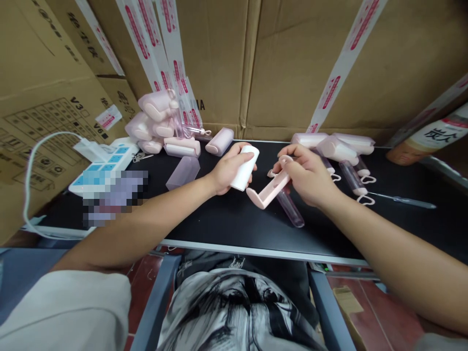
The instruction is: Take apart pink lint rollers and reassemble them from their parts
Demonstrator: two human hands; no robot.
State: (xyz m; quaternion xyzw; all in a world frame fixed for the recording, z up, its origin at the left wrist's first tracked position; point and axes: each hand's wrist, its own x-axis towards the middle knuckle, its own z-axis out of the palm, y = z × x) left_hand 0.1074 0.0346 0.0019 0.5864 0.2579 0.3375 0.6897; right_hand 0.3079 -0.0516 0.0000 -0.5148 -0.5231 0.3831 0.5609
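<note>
My left hand [227, 168] is wrapped round a white roll [244, 167], held just above the black table [226, 219]. My right hand [309, 175] is closed on a pink handle frame [268, 191], whose lower end points toward the roll; the two parts are a few centimetres apart. A translucent pink tube [290, 208] lies on the table under my right hand. The roll's left side is hidden by my fingers.
A heap of pink roller cases [157, 124] stands at the back left, with a clear pink cover [183, 172] in front. More pink cases [338, 144] and tubes lie back right. A white power strip [106, 163] sits at left. Cardboard boxes [292, 63] wall the back.
</note>
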